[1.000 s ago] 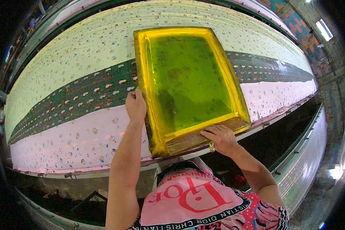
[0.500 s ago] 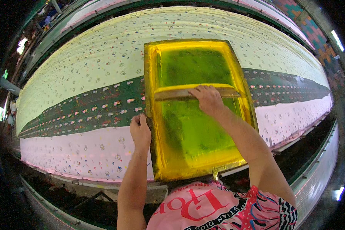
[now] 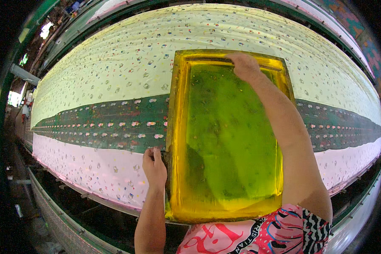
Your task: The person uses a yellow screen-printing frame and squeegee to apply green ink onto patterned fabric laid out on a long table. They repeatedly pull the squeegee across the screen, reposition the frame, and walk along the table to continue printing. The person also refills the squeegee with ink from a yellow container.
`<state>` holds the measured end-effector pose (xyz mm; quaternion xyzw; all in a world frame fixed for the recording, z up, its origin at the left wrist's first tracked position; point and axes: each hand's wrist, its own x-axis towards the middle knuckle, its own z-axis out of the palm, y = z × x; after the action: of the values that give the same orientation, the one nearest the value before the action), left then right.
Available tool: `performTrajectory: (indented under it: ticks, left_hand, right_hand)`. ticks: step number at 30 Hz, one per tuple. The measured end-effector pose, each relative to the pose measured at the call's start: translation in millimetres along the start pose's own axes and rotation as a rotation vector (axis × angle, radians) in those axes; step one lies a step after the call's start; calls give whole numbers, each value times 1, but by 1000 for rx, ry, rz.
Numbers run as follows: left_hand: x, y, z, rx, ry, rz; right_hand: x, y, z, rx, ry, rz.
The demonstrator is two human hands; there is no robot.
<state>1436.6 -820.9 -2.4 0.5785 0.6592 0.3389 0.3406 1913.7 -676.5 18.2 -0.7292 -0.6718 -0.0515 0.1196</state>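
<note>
As you lean over, your right hand (image 3: 244, 67): closed on the wooden bar (image 3: 211, 57), at the far end inside the yellow frame (image 3: 178, 139).
Your left hand (image 3: 155, 169): well apart from the other, fingers curled just beside the frame's left edge; I cannot tell if it grips.
Bar's move: from halfway up to the far end, so this push looks done.
Green screen (image 3: 233, 135): inside the frame, before you.
Around it: pale yellow cloth (image 3: 114, 76) beyond, pink cloth (image 3: 89, 165) nearer, dark green strip (image 3: 93, 118) between.
</note>
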Motion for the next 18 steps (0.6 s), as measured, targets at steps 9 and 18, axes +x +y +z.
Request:
performTrajectory:
  ticks: [9, 18]
  left_hand:
    - [1, -14, 4, 22, -30, 10]
    - [1, -15, 1, 66, -8, 163]
  right_hand:
    - [-1, 46, -10, -121, -127, -40]
    - [-77, -14, -61, -48, -462, -133]
